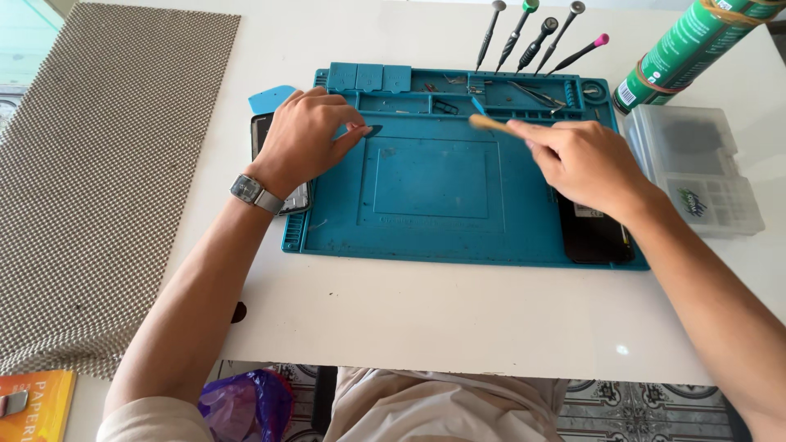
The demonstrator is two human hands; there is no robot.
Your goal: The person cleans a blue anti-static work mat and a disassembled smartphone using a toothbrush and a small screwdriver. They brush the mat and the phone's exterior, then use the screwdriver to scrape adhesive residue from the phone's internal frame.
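Now my left hand [304, 135] pinches a small dark part [366, 130] steady on the blue mat [434, 192], while my right hand [585, 164] grips a wooden stick [491, 124] angled toward the tool slots.

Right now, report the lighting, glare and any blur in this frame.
Head view: bright, even daylight; soft shadows under both hands. Left hand sharp; right hand and its wooden stick slightly motion-blurred. Small glare spot on the white table. Blue mat evenly lit.

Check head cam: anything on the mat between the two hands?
Nothing: between the left hand and right hand lies only bare blue mat with its raised rectangle; tool trays sit above. Head view.
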